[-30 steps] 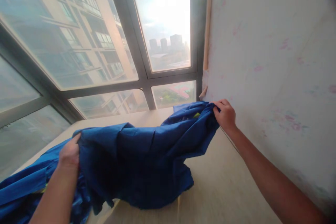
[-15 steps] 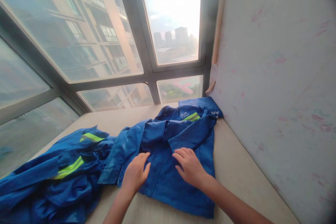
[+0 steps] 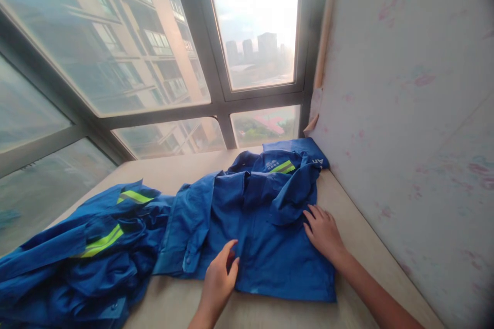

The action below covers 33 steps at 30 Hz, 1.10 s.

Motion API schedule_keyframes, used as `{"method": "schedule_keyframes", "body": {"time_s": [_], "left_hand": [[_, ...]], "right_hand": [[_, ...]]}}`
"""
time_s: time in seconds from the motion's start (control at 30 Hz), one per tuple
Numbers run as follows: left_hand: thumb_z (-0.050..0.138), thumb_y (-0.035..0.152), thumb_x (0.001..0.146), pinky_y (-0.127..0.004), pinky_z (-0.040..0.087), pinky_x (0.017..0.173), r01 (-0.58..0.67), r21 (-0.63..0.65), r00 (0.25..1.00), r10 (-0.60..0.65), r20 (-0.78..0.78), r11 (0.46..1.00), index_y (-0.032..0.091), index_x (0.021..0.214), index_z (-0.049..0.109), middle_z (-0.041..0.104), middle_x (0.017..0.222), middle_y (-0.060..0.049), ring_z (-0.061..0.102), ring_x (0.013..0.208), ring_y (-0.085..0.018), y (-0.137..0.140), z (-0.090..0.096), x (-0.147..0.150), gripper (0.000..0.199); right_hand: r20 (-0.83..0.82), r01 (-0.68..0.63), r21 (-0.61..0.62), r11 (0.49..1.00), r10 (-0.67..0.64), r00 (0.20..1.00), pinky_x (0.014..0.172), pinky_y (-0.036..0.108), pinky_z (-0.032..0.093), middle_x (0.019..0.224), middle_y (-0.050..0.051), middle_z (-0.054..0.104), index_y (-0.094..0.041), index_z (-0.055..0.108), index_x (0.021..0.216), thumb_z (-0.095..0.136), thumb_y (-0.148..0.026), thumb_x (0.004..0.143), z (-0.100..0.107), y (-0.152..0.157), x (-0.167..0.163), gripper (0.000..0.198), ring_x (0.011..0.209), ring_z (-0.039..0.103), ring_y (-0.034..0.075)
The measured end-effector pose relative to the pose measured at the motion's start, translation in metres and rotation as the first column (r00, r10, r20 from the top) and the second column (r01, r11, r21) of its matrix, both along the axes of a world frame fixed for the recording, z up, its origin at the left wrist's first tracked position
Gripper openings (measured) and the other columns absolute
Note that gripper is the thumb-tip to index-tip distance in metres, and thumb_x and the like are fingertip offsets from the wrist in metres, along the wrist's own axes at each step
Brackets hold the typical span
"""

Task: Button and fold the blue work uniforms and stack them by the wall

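Observation:
A blue work jacket [image 3: 270, 252] with a yellow-green reflective strip and white lettering lies spread on the pale sill, its lower part fairly flat and its upper part folded and bunched. My left hand [image 3: 219, 277] is over the jacket's lower edge, thumb and forefinger apart with nothing visible between them; its other fingers are partly hidden. At the jacket's right side, my right hand [image 3: 323, 231] rests with fingers stretched out, beside the bunched right sleeve [image 3: 293, 195]. The left sleeve [image 3: 185, 231] lies with its buttoned cuff toward me.
To the left lies a crumpled pile of blue clothing [image 3: 77, 272] with yellow-green reflective strips. Grey-framed windows [image 3: 219, 108] stand behind the pale wooden sill [image 3: 185, 298]. A wall [image 3: 405, 113] with faint pink flower patterns borders the right side.
My right hand has moved right, to the jacket's side, and my left hand has come down and right. The lower part of the jacket is spread wider; the right sleeve has shifted right.

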<state>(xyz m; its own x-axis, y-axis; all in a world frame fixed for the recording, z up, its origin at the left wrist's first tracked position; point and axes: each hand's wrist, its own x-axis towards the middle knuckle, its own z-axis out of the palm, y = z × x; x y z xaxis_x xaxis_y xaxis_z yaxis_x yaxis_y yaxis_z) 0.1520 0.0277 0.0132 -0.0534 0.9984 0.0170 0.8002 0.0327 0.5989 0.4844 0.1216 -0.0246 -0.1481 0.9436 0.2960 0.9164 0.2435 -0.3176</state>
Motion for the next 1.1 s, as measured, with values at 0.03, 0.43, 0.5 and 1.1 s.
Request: {"method": "schedule_keyframes", "body": {"time_s": [0.03,0.43,0.5,1.1], "left_hand": [[0.046,0.034,0.088,-0.034,0.054,0.092,0.03,0.025,0.999,-0.031,0.041,0.999,0.023,0.129,0.057,0.072,0.109,-0.008,0.068,0.102,-0.023,-0.002,0.001,0.009,0.044],[0.033,0.02,0.088,-0.034,0.044,0.109,0.037,-0.018,0.969,-0.031,0.247,0.999,0.016,0.135,0.049,0.058,0.135,-0.011,0.056,0.125,-0.019,-0.003,-0.01,0.041,0.05],[0.033,0.021,0.088,-0.035,0.047,0.106,-0.019,-0.02,0.967,0.023,0.252,1.0,0.014,0.133,0.05,0.061,0.131,-0.012,0.058,0.121,-0.02,-0.006,-0.014,0.03,0.049],[0.056,0.02,0.087,-0.038,0.055,0.096,0.16,0.194,0.975,-0.185,0.12,0.968,0.027,0.106,0.071,0.068,0.116,-0.007,0.064,0.109,-0.021,-0.031,-0.037,-0.024,0.025]], "right_hand": [[-0.015,0.047,0.008,0.999,-0.047,0.999,0.106,0.051,0.036,0.131,0.016,0.058,-0.015,0.064,0.119,0.047,-0.018,0.088,0.005,-0.002,0.0,0.036,0.125,0.049,0.032],[-0.465,-0.442,-0.274,0.854,0.284,0.839,0.077,0.024,0.045,0.105,0.004,0.071,-0.024,0.052,0.129,0.052,-0.02,0.085,0.025,-0.102,-0.151,0.045,0.092,0.067,0.02],[-0.418,-0.435,-0.272,0.858,0.302,0.857,0.074,0.023,0.044,0.103,0.003,0.071,-0.024,0.056,0.121,0.051,-0.019,0.085,0.021,-0.102,-0.16,0.037,0.091,0.066,0.02],[-0.223,-0.332,-0.274,0.903,0.276,0.935,0.065,0.026,0.04,0.092,0.003,0.07,-0.025,0.062,0.104,0.049,-0.016,0.087,0.014,-0.105,-0.17,0.023,0.082,0.067,0.02]]}}
